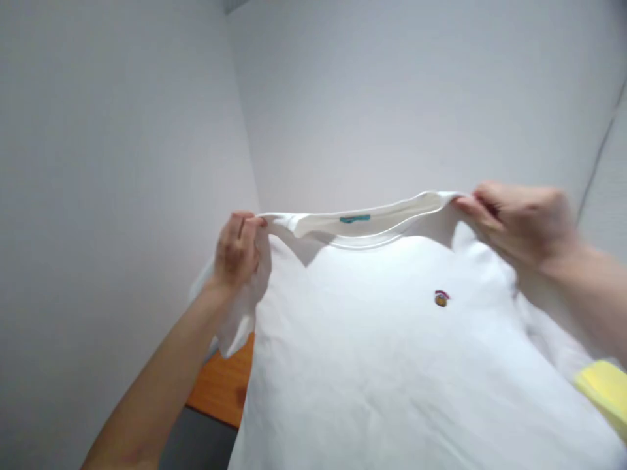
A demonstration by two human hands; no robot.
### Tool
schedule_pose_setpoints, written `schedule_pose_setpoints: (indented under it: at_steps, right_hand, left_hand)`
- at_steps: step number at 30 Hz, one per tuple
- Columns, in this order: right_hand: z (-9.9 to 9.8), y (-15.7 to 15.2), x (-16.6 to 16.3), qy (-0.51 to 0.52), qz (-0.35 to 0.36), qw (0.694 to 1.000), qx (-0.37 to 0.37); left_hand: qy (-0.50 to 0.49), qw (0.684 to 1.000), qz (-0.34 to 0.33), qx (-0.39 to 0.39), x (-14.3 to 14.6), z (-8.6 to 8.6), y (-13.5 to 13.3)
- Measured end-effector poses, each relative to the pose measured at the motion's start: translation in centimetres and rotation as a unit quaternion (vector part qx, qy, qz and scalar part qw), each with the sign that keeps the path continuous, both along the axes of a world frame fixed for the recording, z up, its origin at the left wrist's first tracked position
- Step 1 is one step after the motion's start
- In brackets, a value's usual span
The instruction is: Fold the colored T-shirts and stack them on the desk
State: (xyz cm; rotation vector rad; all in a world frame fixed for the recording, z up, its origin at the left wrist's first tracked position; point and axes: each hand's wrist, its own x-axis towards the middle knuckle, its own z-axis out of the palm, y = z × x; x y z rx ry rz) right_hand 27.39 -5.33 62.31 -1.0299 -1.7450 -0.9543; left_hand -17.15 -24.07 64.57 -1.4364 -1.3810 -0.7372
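A white T-shirt (pixel 392 352) hangs stretched out in front of me, held up by its shoulders. It has a teal label (pixel 355 219) inside the collar and a small round emblem (pixel 441 298) on the chest. My left hand (pixel 238 251) is closed, pinching the shirt's left shoulder seam. My right hand (pixel 519 219) is closed on the right shoulder near the collar. The shirt's lower part drapes down and covers most of what lies beneath.
Pale walls meet in a corner behind the shirt. An orange wooden surface (pixel 223 385) shows below the left sleeve. A yellow object (pixel 605 388) peeks out at the lower right.
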Motion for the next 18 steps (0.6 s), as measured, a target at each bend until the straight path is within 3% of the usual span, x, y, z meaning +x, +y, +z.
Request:
schedule_pose_setpoints:
  at_steps: [3,5,6,9,14,16,18]
  right_hand:
    - [0.0,0.2,-3.0,-0.06,-0.04,0.987,-0.147]
    - [-1.5,1.3,-4.8,-0.082,-0.034,0.951,-0.295]
    - [-2.8,1.8,-5.6,-0.092,-0.034,0.938,-0.332]
    - [-8.6,2.0,-7.1,-0.128,-0.021,0.902,-0.412]
    - [-20.8,-0.6,-7.1,-0.171,0.004,0.83,-0.531]
    - [-24.2,-1.2,-6.6,-0.162,-0.011,0.815,-0.556]
    - [-26.3,-1.2,-6.2,-0.15,-0.024,0.809,-0.567]
  left_hand:
    - [-0.049,0.986,-0.001,-0.158,0.5,-2.1,4.2]
    - [-0.075,0.967,0.01,-0.243,1.8,-4.2,6.9]
    - [-0.09,0.954,0.02,-0.287,2.5,-5.6,8.0]
    - [-0.118,0.901,0.045,-0.415,3.7,-11.2,9.4]
    - [-0.137,0.824,0.076,-0.545,3.3,-21.9,6.8]
    - [-0.147,0.81,0.091,-0.561,2.9,-24.6,5.7]
    - [-0.152,0.806,0.099,-0.564,2.6,-25.8,5.3]
